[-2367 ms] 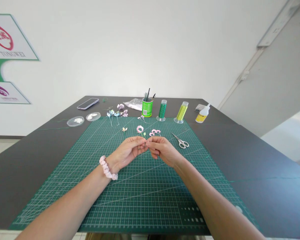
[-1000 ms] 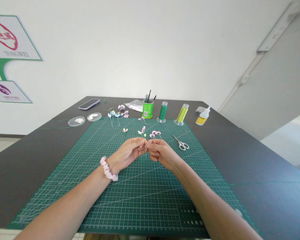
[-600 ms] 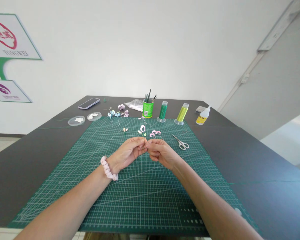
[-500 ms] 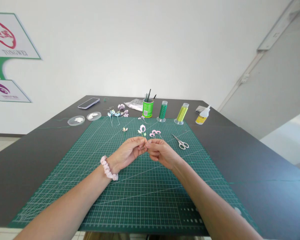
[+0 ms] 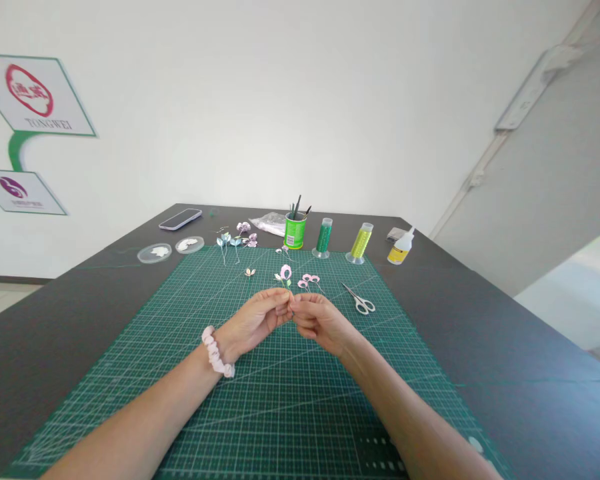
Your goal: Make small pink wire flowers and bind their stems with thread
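My left hand (image 5: pixel 267 313) is closed in a pinch on the thin stem of a small artificial flower (image 5: pixel 286 272), which has a pale pink loop-shaped petal and little leaves beside it. The flower head stands above my fingertips. My right hand (image 5: pixel 323 320) meets the left, its thumb and forefinger pressed together at the lower stem; whatever sits between those fingers is too small to make out. Just beyond lie several pink petals on wires (image 5: pixel 309 280) and a small cream-coloured flower piece (image 5: pixel 250 272). White-handled scissors (image 5: pixel 363 305) rest right of my right hand.
A green cutting mat (image 5: pixel 280 413) covers the table middle. Along its far edge stand a green can of tools (image 5: pixel 295 233), a dark green thread spool (image 5: pixel 324 238), a yellow-green spool (image 5: pixel 361 243) and a glue bottle (image 5: pixel 401 248). Blue flowers (image 5: pixel 229 242), dishes (image 5: pixel 155 253) and a phone (image 5: pixel 181 219) are left.
The whole view has shifted, so the table and hands appear slightly lower. Both hands keep their pinch at the stem, with little visible movement of their own.
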Motion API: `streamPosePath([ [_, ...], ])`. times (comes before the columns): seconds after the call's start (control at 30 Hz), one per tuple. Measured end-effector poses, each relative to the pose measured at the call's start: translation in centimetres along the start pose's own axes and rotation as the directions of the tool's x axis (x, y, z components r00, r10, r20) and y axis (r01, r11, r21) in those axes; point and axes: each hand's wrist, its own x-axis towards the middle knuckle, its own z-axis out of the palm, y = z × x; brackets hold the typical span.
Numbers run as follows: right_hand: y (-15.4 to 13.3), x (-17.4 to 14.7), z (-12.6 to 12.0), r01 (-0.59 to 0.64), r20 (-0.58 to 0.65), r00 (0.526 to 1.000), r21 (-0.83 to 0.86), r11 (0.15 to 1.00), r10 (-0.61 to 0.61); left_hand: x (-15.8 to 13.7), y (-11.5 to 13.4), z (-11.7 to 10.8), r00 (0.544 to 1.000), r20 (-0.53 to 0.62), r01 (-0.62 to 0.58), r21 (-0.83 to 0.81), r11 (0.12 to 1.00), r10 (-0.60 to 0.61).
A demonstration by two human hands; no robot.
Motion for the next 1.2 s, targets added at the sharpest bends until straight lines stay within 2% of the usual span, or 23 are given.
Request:
streamPosePath([
  [0.3,0.0,0.0,0.3,0.027,-0.063,0.998,-0.019,0.999,-0.028,0.1,0.0,0.2,0.998,-0.063,-0.002,0.010,1.000,0.003],
  [0.43,0.3,0.1,0.4,0.067,-0.136,0.987,-0.120,0.990,-0.083,0.1,0.1,0.5,0.990,-0.130,-0.046,0.110,0.993,0.060],
  [0.63,0.7,0.4,0.7,0.109,-0.246,0.949,-0.325,0.939,-0.195,0.0,-0.1,0.4,0.951,-0.237,-0.124,0.286,0.950,0.196],
  [0.83,0.5,0.3,1.0,0.094,-0.296,0.924,-0.433,0.897,-0.240,0.1,-0.2,0.4,0.936,-0.273,-0.119,0.353,0.928,0.224],
  [1.0,0.5,0.3,1.0,0.097,-0.294,0.923,-0.446,0.890,-0.248,0.1,0.0,0.4,0.940,-0.273,-0.112,0.321,0.941,0.205],
  [1.2,0.8,0.3,0.7,0.116,-0.265,0.939,-0.355,0.928,-0.219,0.0,0.2,0.3,0.948,-0.269,-0.099,0.260,0.960,0.171],
])
